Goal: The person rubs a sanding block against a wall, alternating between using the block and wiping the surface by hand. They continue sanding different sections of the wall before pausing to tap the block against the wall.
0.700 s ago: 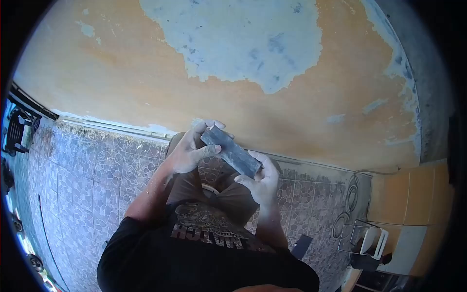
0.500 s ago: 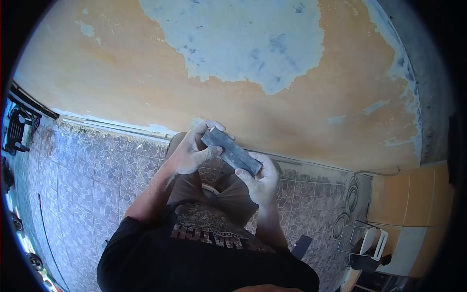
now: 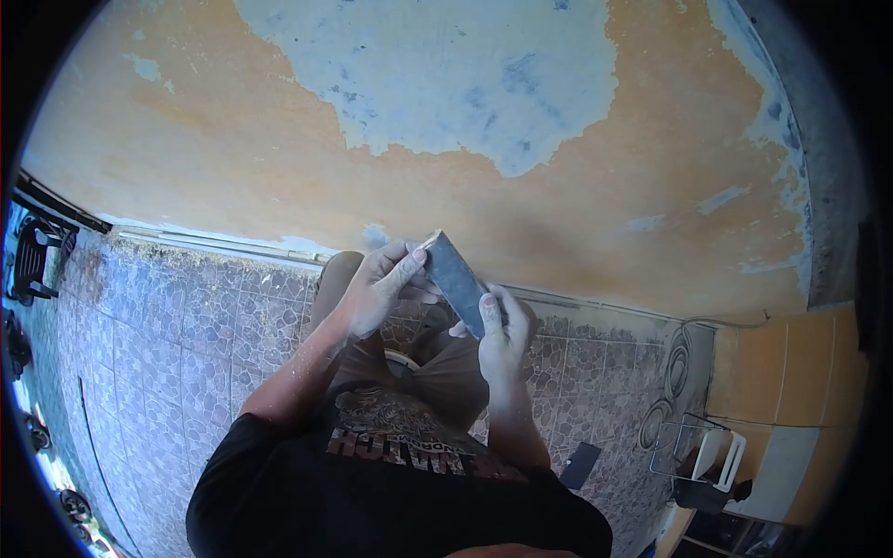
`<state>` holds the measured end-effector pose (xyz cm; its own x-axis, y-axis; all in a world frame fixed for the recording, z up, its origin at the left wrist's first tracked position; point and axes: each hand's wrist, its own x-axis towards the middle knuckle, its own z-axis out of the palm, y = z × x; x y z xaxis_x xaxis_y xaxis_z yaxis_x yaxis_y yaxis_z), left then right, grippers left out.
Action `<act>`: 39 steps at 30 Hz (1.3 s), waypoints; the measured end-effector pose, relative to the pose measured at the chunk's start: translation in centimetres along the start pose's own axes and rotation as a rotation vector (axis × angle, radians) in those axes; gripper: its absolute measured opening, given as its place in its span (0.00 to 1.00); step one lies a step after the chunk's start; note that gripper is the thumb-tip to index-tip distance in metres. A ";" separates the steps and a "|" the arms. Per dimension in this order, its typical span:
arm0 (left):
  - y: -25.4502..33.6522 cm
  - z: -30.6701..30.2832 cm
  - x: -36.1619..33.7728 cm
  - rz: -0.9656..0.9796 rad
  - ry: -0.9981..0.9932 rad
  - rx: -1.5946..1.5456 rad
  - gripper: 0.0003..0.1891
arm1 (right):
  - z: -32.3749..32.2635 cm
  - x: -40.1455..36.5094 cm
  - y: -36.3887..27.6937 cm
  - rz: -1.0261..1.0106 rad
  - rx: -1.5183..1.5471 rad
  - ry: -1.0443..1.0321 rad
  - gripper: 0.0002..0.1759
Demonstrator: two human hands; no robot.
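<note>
Both hands grip a sanding block (image 3: 455, 282), a flat rectangular piece with a dark grey sandpaper face and a paler edge at its upper end. It is tilted, held in front of the wall above my knees. At its upper left end, my left hand (image 3: 383, 286) pinches it with the thumb on the near corner. My right hand (image 3: 505, 327) holds the lower right end, thumb lying along the face and fingers behind. Pale dust coats the fingers of both hands. What the fingers do behind the block is hidden.
Ahead rises an orange wall (image 3: 279, 177) with a large bare whitish patch (image 3: 465, 84). A pipe (image 3: 242, 245) runs along its foot. Patterned tiles (image 3: 186, 325) cover the floor. A dark flat piece (image 3: 580, 465) lies at right, near a coiled hose (image 3: 677, 372) and a white chair (image 3: 721, 460).
The sanding block has been turned, now showing a smooth, steeper face. My left thumb has shifted to its upper corner, and my right thumb now points up along it.
</note>
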<state>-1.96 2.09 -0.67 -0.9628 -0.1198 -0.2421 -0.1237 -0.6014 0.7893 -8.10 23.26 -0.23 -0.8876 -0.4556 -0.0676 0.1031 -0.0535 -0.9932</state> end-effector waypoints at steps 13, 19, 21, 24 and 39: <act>-0.9 0.5 0.6 0.286 -0.207 0.115 0.18 | -1.2 0.0 0.0 0.186 0.369 -0.162 0.28; -0.8 0.3 0.6 0.336 -0.192 0.186 0.16 | -2.9 0.9 1.7 0.097 0.393 -0.377 0.27; -0.2 1.2 0.4 0.319 -0.165 0.175 0.13 | -3.6 1.3 2.0 0.035 0.340 -0.485 0.28; -0.9 0.7 0.9 0.371 -0.180 0.304 0.14 | -2.7 1.7 2.4 0.069 0.357 -0.452 0.29; 6.5 2.3 2.0 0.318 -0.546 0.324 0.56 | -0.9 2.8 0.0 0.049 0.714 -0.633 0.16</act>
<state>-5.27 -0.21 5.27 -0.9365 0.2131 0.2784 0.1999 -0.3278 0.9233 -11.05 22.77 -0.47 -0.4891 -0.8566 0.1642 0.5686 -0.4559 -0.6847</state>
